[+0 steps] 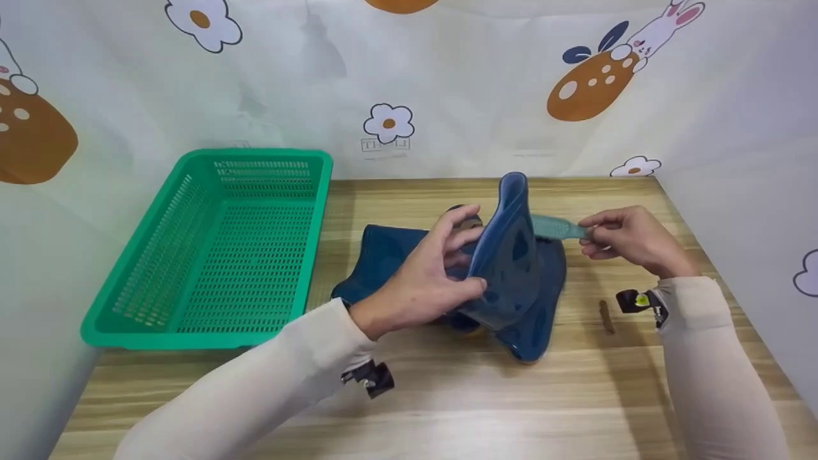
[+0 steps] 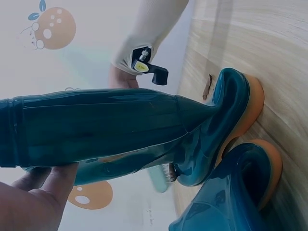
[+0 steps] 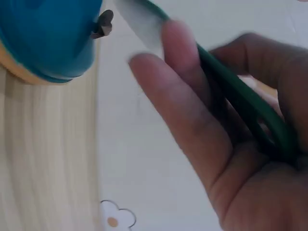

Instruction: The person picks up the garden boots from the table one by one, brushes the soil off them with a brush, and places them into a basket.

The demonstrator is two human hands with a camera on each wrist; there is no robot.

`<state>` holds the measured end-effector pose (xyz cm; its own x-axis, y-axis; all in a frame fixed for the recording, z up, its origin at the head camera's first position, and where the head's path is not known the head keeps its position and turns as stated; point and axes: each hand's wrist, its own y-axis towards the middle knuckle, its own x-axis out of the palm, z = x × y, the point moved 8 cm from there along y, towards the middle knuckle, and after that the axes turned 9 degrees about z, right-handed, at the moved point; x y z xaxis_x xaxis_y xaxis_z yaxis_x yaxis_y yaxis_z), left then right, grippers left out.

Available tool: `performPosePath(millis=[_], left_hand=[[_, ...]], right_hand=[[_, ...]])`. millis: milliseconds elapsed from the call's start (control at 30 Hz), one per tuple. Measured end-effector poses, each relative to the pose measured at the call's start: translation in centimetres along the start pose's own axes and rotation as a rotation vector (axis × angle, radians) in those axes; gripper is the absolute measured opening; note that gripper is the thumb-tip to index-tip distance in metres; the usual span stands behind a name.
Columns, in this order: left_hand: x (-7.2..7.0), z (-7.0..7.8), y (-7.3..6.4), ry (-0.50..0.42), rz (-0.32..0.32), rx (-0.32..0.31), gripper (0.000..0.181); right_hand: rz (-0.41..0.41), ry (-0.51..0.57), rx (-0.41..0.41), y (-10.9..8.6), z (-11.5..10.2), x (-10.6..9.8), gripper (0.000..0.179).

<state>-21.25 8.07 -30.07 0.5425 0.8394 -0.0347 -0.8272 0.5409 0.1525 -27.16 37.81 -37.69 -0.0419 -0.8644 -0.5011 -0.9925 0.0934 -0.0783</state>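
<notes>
My left hand [image 1: 431, 278] grips the shaft of a dark blue rubber rain boot [image 1: 511, 281], thumb on the near side. The left wrist view shows that boot [image 2: 106, 120] with its tan sole close over the table. A second rain boot [image 1: 386, 255] lies on its side, partly behind the left hand. In my right hand [image 1: 629, 239] the handle of a pale green brush [image 1: 556, 228] is pinched. Its bristles, seen in the left wrist view, are at the boot's heel. A brown scrap [image 3: 103, 25] sticks to the boot in the right wrist view.
A green plastic basket [image 1: 255, 153] with slotted walls stands on the left of the wooden table [image 1: 415, 409]. Another brown scrap [image 1: 606, 317] lies on the table below the right hand. Patterned white sheeting [image 1: 460, 76] rises behind and at both sides.
</notes>
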Motion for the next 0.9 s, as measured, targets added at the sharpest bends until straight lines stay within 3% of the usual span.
performPosePath(millis=[67, 267, 400, 533, 767, 900], left_hand=[[-0.1, -0.1, 0.0, 0.000, 0.005, 0.001, 0.077], [-0.1, -0.2, 0.0, 0.004, 0.010, -0.005, 0.077], [-0.1, -0.2, 0.0, 0.007, 0.014, -0.006, 0.076], [-0.1, -0.1, 0.0, 0.006, 0.012, -0.002, 0.076], [-0.3, -0.2, 0.0, 0.005, 0.006, 0.003, 0.075], [-0.3, -0.2, 0.1, -0.002, 0.001, 0.000, 0.074]], right_hand=[[0.018, -0.014, 0.013, -0.1, 0.3, -0.2, 0.032], [0.185, -0.055, -0.029, -0.2, 0.2, -1.8, 0.031], [0.146, 0.017, -0.029, -0.2, 0.2, -1.3, 0.032], [0.093, 0.006, 0.001, -0.4, 1.0, -0.9, 0.032], [0.204, -0.077, 0.017, -0.8, 2.1, -2.9, 0.033], [0.167, -0.015, 0.001, -1.0, 2.1, -2.4, 0.034]])
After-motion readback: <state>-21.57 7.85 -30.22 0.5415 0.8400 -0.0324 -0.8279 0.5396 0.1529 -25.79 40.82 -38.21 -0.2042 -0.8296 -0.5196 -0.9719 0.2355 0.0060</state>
